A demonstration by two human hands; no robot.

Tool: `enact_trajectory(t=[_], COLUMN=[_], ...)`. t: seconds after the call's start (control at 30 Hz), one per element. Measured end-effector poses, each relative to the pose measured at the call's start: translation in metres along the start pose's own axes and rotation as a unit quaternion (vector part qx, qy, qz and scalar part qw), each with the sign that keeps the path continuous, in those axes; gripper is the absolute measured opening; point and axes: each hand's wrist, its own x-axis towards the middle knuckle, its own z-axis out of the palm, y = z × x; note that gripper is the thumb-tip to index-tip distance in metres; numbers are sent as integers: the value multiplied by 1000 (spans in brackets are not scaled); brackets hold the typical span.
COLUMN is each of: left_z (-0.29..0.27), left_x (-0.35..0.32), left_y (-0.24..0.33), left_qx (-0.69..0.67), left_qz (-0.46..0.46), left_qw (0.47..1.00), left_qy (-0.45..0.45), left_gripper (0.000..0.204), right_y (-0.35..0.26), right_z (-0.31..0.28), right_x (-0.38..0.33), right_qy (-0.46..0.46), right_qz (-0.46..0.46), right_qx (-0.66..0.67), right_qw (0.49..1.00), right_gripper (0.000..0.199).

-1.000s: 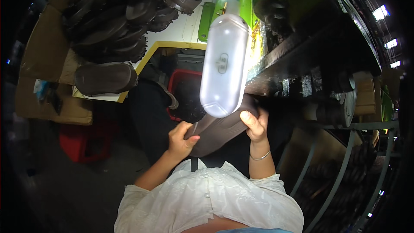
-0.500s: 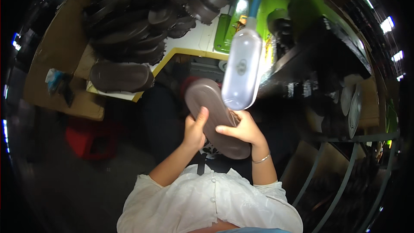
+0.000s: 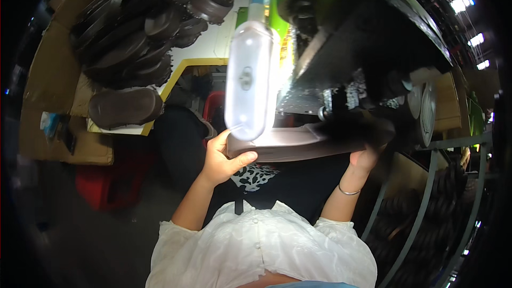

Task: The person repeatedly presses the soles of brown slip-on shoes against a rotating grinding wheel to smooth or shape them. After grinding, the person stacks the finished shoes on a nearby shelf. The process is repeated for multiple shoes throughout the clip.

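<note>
A brown slipper (image 3: 298, 150) is held crosswise in front of my body, turned on its side. My left hand (image 3: 226, 159) grips its left end, with the thumb on the near side. At the right end, my right hand (image 3: 366, 158) holds it from below and near; most of those fingers are lost in shadow behind the slipper. A lit oblong lamp (image 3: 249, 80) on a blue neck hangs over the left end and covers part of it. The slipper's right part lies in the dark beside a black and green machine (image 3: 368, 37).
A pile of dark brown slippers (image 3: 128, 32) lies on a white, yellow-edged table (image 3: 200, 48) at the far left. A single slipper (image 3: 125, 108) sits at its near corner, beside cardboard (image 3: 48, 90). A red stool (image 3: 106, 186) stands lower left; a metal rack (image 3: 426, 208) stands at right.
The slipper has swung from a steep slant to nearly level, turning onto its side. My right hand has moved right to its far end, my left hand to the left end. The view has shifted right.
</note>
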Motion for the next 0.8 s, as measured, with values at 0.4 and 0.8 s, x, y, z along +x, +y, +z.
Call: enact_trajectory(t=[0.4,0.8], left_z=[-4,-53], left_x=[7,-27], left_y=[26,13], left_qx=[50,83], left_qz=[85,29], left_qw=[988,987], left_qy=[122,137], left_gripper=[44,39], right_y=[8,36], right_z=[38,64], right_x=[-20,-31], right_qy=[82,-8], right_qz=[34,102], right_qx=[54,78], right_qw=[995,992], right_gripper=[31,30])
